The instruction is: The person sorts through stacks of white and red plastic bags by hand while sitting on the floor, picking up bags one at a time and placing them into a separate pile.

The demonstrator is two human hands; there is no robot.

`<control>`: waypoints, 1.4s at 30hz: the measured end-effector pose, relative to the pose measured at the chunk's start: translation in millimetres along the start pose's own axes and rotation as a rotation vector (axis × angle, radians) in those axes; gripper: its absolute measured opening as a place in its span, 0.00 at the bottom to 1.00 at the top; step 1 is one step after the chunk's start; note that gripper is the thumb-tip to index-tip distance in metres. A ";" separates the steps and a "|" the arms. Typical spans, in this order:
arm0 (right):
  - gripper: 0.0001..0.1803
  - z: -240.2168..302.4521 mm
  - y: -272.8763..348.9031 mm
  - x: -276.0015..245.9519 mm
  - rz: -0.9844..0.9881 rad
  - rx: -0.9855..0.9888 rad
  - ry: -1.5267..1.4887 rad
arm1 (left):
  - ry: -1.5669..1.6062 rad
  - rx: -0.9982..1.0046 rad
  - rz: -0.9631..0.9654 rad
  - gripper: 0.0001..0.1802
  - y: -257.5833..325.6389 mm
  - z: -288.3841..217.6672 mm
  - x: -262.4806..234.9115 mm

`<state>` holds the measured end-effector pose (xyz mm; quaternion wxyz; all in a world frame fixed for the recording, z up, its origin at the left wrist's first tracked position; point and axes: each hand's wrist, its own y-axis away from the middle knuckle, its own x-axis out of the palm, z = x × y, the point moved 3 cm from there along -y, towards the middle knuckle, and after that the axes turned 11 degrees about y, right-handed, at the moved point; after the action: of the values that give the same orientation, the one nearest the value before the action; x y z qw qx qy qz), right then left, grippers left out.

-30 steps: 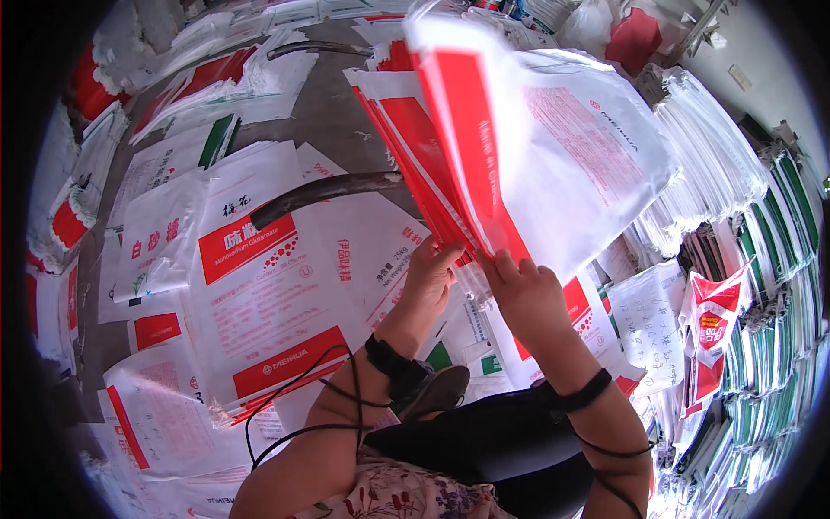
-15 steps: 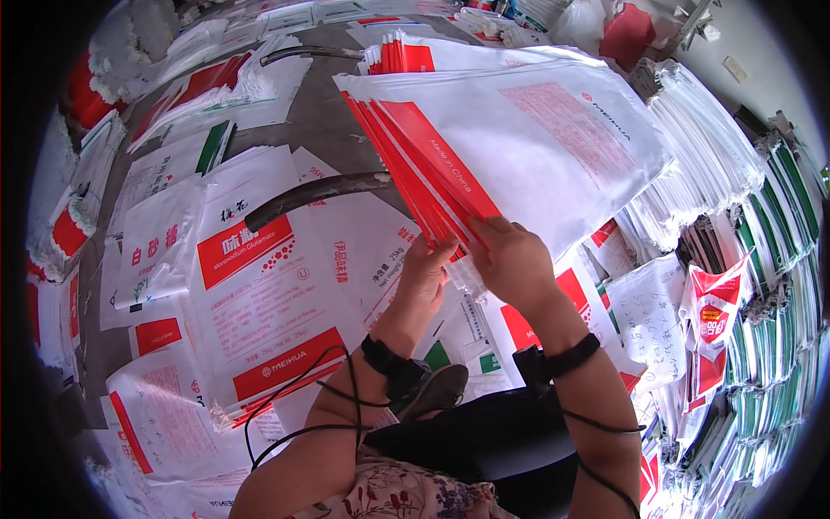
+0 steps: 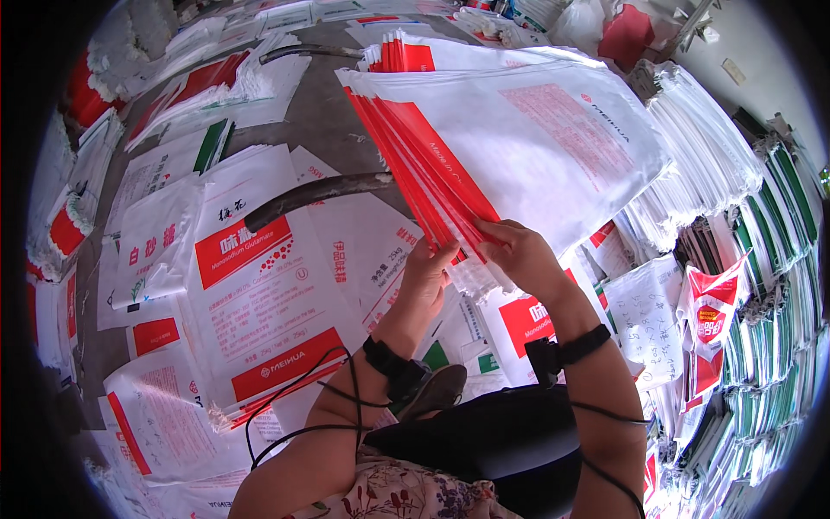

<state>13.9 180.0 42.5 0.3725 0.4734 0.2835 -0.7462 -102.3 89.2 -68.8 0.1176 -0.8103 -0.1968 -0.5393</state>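
Note:
A thick stack of white woven sacks with red printed bands [image 3: 527,138] is held up in front of me, its near edge fanned out. My right hand [image 3: 519,255] grips that near edge, thumb on top. My left hand [image 3: 428,277] is under the same edge, fingers pressed among the red-banded layers. Both wrists carry black straps with cables.
More white and red sacks [image 3: 251,285] lie spread over the grey floor on the left. A dark curved pipe [image 3: 311,192] lies across them. Tall piles of folded sacks [image 3: 761,285], some green-edged, stand along the right. A red chair [image 3: 627,35] is at the back.
The top sack, lifted upright a second ago, has come down flat onto the stack. Both hands have stayed at the near edge.

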 end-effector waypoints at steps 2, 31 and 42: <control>0.25 -1.1 -1.9 -1.8 -0.019 -0.036 0.068 | -0.003 -0.013 -0.020 0.25 -0.9 1.4 -2.6; 0.21 -16.1 -6.4 -82.6 -0.399 -0.167 0.559 | -0.098 -0.014 -0.024 0.23 5.2 -1.9 -8.9; 0.26 54.4 25.1 -11.4 -0.180 -0.169 0.643 | 0.066 -0.024 -0.002 0.23 10.4 -8.3 -5.0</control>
<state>10.7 127.0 72.5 0.2346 0.6249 0.4880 -0.5624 -106.2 75.6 -69.9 0.1139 -0.7932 -0.1872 -0.5682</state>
